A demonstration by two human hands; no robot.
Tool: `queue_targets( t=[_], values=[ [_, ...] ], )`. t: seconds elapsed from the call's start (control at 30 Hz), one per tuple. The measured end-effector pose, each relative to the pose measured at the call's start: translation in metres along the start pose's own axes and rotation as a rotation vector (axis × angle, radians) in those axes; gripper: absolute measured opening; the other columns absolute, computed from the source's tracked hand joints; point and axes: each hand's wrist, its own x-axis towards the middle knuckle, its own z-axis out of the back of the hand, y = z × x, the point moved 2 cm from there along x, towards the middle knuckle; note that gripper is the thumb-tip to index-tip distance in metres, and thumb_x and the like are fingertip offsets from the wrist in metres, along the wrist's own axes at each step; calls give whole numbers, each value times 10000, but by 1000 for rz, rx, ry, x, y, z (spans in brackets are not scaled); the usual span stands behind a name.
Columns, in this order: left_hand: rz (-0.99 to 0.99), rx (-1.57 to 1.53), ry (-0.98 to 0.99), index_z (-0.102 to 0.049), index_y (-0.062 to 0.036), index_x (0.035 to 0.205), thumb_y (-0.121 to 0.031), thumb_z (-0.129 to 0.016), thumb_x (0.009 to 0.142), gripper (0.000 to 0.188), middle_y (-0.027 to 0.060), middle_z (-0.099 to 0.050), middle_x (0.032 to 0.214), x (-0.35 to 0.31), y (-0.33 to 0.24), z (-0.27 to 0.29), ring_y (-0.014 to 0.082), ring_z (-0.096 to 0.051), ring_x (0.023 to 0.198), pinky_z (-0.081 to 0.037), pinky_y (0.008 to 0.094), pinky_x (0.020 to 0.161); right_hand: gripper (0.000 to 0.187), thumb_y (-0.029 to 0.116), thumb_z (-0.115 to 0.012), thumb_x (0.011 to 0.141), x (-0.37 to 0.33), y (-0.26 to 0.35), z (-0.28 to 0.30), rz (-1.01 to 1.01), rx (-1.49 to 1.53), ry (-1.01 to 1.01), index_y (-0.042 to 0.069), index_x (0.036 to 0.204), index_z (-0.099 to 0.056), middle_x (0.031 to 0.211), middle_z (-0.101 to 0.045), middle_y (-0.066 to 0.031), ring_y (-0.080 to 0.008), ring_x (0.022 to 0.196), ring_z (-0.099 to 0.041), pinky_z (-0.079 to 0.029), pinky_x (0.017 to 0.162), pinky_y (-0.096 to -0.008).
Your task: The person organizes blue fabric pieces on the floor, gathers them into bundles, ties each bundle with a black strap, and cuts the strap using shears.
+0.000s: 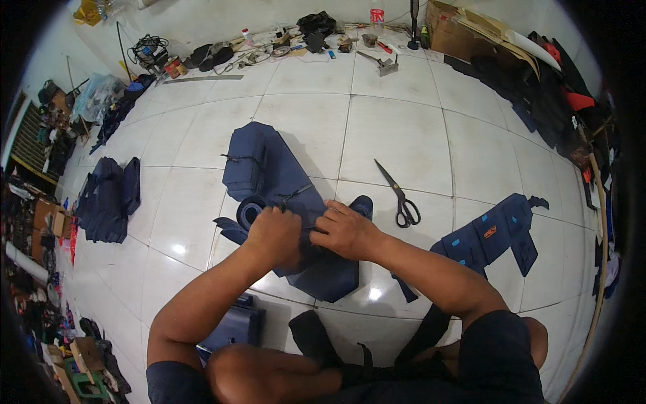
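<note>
On the floor before me lies a stack of navy fabric panels (286, 165). A folded navy bundle (244, 155) tied with thin black cord rests at its far left. A rolled navy strip (250, 210) sits beside my left hand (274, 236), which is closed over the stack's middle. My right hand (344, 230) presses in from the other side, fingers bent and pinched near the left. What either hand grips is hidden. A dark cord or strap (296, 194) shows just beyond them. Another rolled navy piece (363, 205) stands behind my right hand.
Black-handled scissors (398, 195) lie open to the right. Farther right is a navy pocketed panel (488, 236); at left, a folded navy pile (108, 198). A navy stack (235, 326) lies by my left knee. Tools and clutter line the far wall, including a metal tool (382, 64).
</note>
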Motion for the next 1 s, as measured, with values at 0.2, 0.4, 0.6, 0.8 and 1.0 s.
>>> queue_targets(
  t=[0.2, 0.4, 0.6, 0.8, 1.0],
  values=[
    [202, -221, -218, -674, -64, 829, -161, -561, 867, 154, 141, -684, 861, -4, 12, -3, 310, -678, 763, -502, 420, 652, 126, 151, -581, 842, 2, 2, 4, -118, 58, 24, 149, 965, -607, 1076, -572, -71, -255, 982, -610, -560, 824, -406],
    [362, -1125, -492, -648, 26, 927, -108, -582, 925, 150, 126, -657, 812, -32, -16, -53, 264, -632, 693, -469, 353, 626, 117, 188, -601, 834, 9, 4, -14, -189, 121, -243, 121, 929, -616, 973, -606, -39, -229, 974, -611, -542, 856, -418],
    [190, -1031, -844, -635, 12, 922, -25, -655, 808, 121, 148, -632, 923, -39, -37, -84, 282, -607, 826, -466, 356, 717, 135, 203, -587, 828, 22, 10, 7, 186, -15, -231, 169, 947, -642, 953, -617, 6, -179, 874, -570, -415, 817, -359],
    [79, -1023, -985, -611, 24, 869, -34, -590, 852, 64, 155, -612, 874, -12, -50, -93, 301, -578, 809, -443, 377, 726, 93, 200, -607, 815, 7, 9, -6, 104, 64, -349, 146, 887, -630, 870, -622, -28, -193, 805, -582, -419, 721, -347],
    [180, -905, -968, -633, 30, 902, 7, -571, 868, 74, 163, -626, 832, -25, -56, -101, 308, -593, 737, -463, 365, 684, 132, 252, -639, 827, 7, 12, -18, -130, 22, -315, 125, 833, -605, 747, -559, -5, -191, 753, -559, -418, 681, -352]
  ],
)
